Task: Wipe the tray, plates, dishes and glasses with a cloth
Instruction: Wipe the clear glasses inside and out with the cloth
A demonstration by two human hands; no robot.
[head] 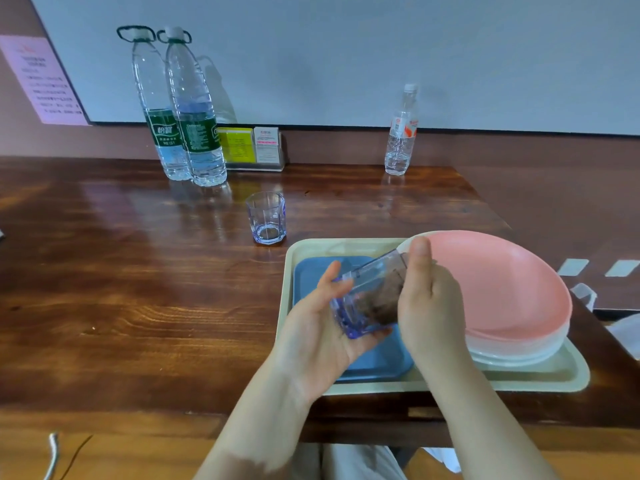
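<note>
I see the left hand [320, 327] cupped palm-up around the base of a clear blue-tinted glass [369, 296], which lies tilted with its mouth pointing up and to the right, above the beige tray [540, 379]. The right hand [431, 299] grips the rim end of that glass; its thumb stands upright outside the rim, while its fingers are hidden from me, so I cannot tell how far they reach inside. A dark brownish cloth [384, 299] shows through the glass wall, blurred, and its edges are hard to make out. On the tray I see a blue square dish [381, 365], largely covered by both hands, and a stack of plates [502, 299] with a pink one on top; the lower plates show only as pale rims. A second glass [266, 218] stands upright on the wooden table [138, 271], just beyond the tray's far left corner. Two large water bottles [183, 109] and a small bottle [401, 133] stand near the wall, well apart. Their label print is unreadable to me.
</note>
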